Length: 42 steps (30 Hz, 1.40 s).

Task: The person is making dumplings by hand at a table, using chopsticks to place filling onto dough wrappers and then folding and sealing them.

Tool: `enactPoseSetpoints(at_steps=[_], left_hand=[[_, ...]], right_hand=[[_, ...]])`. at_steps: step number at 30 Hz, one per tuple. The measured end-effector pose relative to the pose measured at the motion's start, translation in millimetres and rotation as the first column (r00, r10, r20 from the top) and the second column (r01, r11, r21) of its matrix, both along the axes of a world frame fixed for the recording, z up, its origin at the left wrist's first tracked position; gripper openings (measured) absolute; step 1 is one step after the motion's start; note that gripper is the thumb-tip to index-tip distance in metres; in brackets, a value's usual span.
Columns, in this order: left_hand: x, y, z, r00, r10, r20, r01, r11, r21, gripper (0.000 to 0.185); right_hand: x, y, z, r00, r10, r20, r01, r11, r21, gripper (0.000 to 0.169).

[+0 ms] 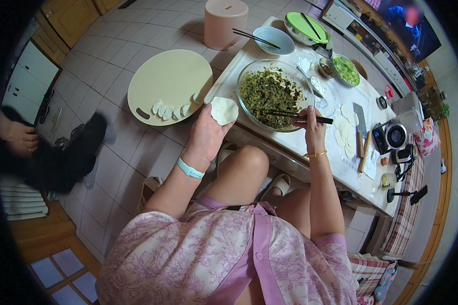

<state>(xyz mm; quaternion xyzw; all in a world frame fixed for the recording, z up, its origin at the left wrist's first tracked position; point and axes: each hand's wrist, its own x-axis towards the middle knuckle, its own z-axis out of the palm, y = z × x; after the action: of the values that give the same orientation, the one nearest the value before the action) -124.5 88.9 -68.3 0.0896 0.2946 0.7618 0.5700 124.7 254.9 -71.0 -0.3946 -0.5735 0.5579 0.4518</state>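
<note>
On the fingers of my left hand (207,131) lies a round dumpling wrapper (224,110), flat and bare. My right hand (311,122) grips a pair of dark chopsticks (282,114), their tips in the chopped green filling (269,97). That filling sits in a large glass bowl (241,108) at the table's near edge. To the left, a cream oval board (168,74) carries several folded dumplings (168,113) along its lower rim. More wrappers (343,131) lie overlapped on the table right of my right hand.
A cleaver (360,118) and wooden rolling pins (365,152) lie on the white table (320,158). Beyond the filling stand a striped bowl (280,44), a green-lidded bowl (307,26) and a bowl of chopped greens (345,70). A pink stool (226,26) stands behind; another person's hand (19,133) shows at left.
</note>
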Motion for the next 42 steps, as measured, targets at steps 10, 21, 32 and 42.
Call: enactPoseSetpoints(at_steps=[10,21,32,42], left_hand=[[11,18,12,1.0,-0.025,0.012,0.025,1.0,0.013,0.049],[54,54,23,0.971,-0.195,0.139,0.189,0.981,0.051,0.065],[42,59,21,0.955,-0.177,0.238,0.168,0.984,0.058,0.067],[55,56,20,0.96,-0.223,0.171,0.206,0.972,0.111,0.062]], right_hand=[[32,-1,7,0.927,-0.263,-0.266,0.184,0.939,-0.289,0.041],[36,-27,30,0.818,-0.112,-0.564,-0.098,0.939,-0.329,0.038],[38,-49,57,0.955,-0.006,-0.295,-0.045,0.985,-0.167,0.023],[29,-54,56,0.958,-0.007,-0.288,-0.014,0.997,-0.07,0.03]])
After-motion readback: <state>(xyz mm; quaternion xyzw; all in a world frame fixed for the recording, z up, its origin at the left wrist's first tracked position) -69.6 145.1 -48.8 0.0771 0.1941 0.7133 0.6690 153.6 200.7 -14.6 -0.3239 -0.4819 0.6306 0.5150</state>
